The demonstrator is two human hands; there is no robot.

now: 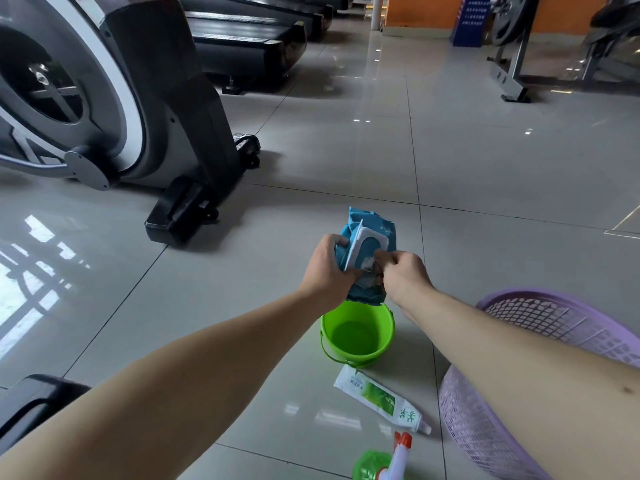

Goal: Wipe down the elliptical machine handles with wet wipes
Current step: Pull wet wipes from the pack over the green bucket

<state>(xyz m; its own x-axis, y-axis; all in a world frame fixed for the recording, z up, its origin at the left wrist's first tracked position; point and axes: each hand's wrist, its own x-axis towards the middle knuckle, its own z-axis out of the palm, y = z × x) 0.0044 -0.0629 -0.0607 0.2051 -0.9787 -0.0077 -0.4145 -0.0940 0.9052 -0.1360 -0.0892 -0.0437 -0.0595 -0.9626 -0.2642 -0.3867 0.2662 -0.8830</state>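
The elliptical machine [104,98] fills the space beyond and to the left of our left hand [327,268], its big wheel housing and black foot standing on the pale glossy floor tiles [346,150]. Further off past both hands, a row of treadmills [242,39] runs away from us. Under and beside our right forearm, a purple mesh basket [485,427] sits on the floor. Just below both hands stands a small green bucket [360,341]; we cannot tell whether it holds anything. Between our hands, raised above the bucket, is the blue pack of wet wipes [377,225] with its white flap lifted open. Our left hand grips the pack along its left edge, fingers wrapped around it. Our right hand [403,275] is curled tight, fingertips pinching a white wipe [367,263] at the pack's opening. Nearer to us than the bucket, a white and green tube [381,398] lies flat on the tiles, and nearer still shows the top of a green spray bottle [384,462] with a white and red trigger.
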